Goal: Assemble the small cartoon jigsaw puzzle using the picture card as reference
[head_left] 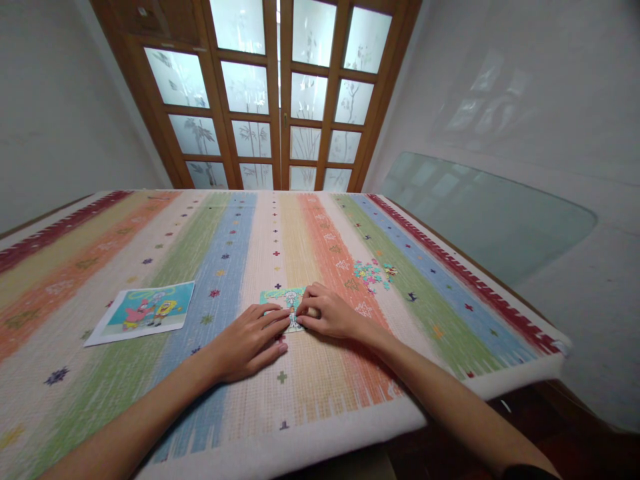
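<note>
A small, partly assembled jigsaw puzzle (pixel 273 294) with a cartoon figure on a teal ground lies flat in the middle of the table, partly covered by both hands. My left hand (pixel 254 341) rests palm down at its left and lower side, fingers stretched out and fingertips touching the puzzle. From the right, my right hand (pixel 329 312) reaches onto the puzzle with bent fingers and a pinching thumb. Whatever sits between those fingertips is too small and hidden to make out. Loose puzzle pieces (pixel 371 274) lie in a scattered heap to the right, beyond my right hand.
On the left lies a printed picture sheet (pixel 143 311) showing cartoon characters. A striped, patterned cloth (pixel 225 400) covers the table. A glass panel (pixel 480 220) stands by the right wall, and wooden doors (pixel 281 133) with frosted panes rise behind the table.
</note>
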Demonstrator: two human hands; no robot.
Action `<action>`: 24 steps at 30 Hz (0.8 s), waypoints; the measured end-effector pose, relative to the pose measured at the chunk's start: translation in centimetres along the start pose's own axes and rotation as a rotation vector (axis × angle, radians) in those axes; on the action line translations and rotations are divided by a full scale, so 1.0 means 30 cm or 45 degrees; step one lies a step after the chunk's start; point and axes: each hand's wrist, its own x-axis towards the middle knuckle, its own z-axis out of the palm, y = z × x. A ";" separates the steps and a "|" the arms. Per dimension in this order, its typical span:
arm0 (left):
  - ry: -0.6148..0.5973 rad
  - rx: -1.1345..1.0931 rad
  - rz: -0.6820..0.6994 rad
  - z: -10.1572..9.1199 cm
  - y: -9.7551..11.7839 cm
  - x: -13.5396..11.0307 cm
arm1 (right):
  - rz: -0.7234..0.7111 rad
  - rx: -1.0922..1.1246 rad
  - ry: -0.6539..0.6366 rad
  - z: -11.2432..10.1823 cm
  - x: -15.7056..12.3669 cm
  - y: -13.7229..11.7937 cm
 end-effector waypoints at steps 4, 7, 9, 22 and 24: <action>0.019 -0.020 -0.003 0.005 -0.002 -0.003 | 0.059 0.015 0.043 -0.041 0.008 0.030; 0.025 -0.019 0.005 0.006 -0.004 -0.003 | 0.144 0.009 0.215 -0.109 0.009 0.091; 0.020 -0.010 0.009 0.005 -0.004 -0.003 | 0.202 -0.047 0.369 -0.167 0.003 0.141; 0.040 -0.025 0.018 0.000 0.001 -0.001 | 0.869 -0.542 0.449 -0.432 -0.185 0.404; 0.052 -0.035 0.025 0.000 -0.001 0.000 | 0.883 -0.556 0.430 -0.432 -0.198 0.415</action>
